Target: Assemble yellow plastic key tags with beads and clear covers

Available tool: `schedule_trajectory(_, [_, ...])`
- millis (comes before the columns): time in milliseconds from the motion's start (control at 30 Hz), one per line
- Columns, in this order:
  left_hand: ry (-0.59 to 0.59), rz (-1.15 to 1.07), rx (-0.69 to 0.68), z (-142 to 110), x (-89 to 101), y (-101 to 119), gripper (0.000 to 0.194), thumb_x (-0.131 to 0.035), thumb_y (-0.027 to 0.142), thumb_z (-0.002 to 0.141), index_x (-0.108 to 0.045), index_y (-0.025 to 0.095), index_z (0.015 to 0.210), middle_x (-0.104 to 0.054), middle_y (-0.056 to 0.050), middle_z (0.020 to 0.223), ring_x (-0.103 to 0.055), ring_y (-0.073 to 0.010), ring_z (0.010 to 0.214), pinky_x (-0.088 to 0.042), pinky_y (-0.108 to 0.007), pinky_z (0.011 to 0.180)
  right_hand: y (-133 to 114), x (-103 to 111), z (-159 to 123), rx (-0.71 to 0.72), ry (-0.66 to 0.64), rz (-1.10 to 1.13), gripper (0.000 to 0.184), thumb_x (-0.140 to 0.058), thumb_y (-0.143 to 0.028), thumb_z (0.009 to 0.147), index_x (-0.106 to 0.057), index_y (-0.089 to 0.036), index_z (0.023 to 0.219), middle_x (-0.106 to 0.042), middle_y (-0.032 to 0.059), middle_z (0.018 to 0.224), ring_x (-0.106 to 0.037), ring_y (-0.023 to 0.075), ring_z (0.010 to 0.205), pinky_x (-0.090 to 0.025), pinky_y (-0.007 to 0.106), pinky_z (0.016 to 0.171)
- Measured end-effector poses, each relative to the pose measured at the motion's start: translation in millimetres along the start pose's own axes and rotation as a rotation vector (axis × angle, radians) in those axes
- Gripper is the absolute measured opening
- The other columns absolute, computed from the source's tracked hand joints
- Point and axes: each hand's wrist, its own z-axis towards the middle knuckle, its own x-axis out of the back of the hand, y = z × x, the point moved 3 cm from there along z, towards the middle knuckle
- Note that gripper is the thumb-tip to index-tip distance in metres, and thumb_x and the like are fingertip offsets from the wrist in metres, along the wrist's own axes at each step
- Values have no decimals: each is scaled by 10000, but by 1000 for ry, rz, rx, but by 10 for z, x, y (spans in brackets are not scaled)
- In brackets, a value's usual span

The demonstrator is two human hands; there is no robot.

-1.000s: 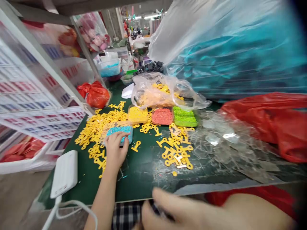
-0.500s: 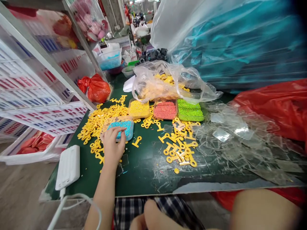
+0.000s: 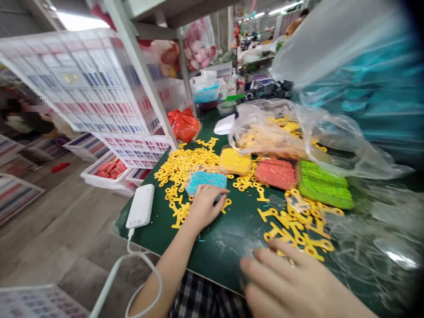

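Turquoise beads (image 3: 207, 179) fill a shallow tray (image 3: 188, 188) just ahead of the left hand (image 3: 207, 207). That hand lies palm down on the bench (image 3: 225, 265), its fingers loosely extended and not clenched. The fingertips reach the near edge of the tray, and nothing appears grasped.

Yellow key-shaped plastic pieces (image 3: 185, 165) lie heaped ahead of the hand and to its left, with a few touching the bench just beside its little-finger side. Farther ahead and to the hand's right, yellow beads (image 3: 235, 161), coral beads (image 3: 275, 174) and green beads (image 3: 323, 185) sit in a row under a crumpled clear plastic bag (image 3: 265, 132) holding more yellow pieces.

The right hand (image 3: 285, 278) is blurred, its fingers curled just above a second scatter of the yellow pieces (image 3: 298, 234). A pale translucent patch shows by the fingers, but whether the hand grasps anything cannot be told.

A white power bank (image 3: 141, 206) with its cable lies to the left of the left hand. With beads this fine filling the tray, light contact at its edge seems the sounder handling, since pressing down could spill them.
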Motion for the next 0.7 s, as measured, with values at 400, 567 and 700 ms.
schedule_trajectory(400, [257, 203, 663, 21, 604, -665, 299, -384, 221, 968, -582, 209, 1192, -666, -79, 1207, -643, -189, 1036, -490, -330, 894, 717, -788, -418, -74, -156, -97, 233, -358, -98, 935, -460, -208, 756, -570, -11, 688, -515, 157, 633, -312, 301, 643])
schedule_trajectory(567, [12, 344, 954, 203, 896, -1118, 205, -514, 172, 883, -677, 150, 1006, -697, -167, 1116, -644, -319, 1064, -495, -411, 836, 729, -800, -410, -69, -122, -159, 260, -344, -91, 923, -472, -212, 731, -569, -10, 651, -519, 166, 608, -317, 320, 636])
schedule_trajectory(700, [-116, 439, 1082, 210, 841, -1170, 307, -596, 333, 888, -652, 107, 1087, -665, -170, 1174, -620, -287, 1101, -483, -444, 903, 690, -833, -452, 6, -37, -140, 251, -362, -76, 898, -509, -222, 756, -614, -6, 660, -564, 166, 619, -352, 328, 651])
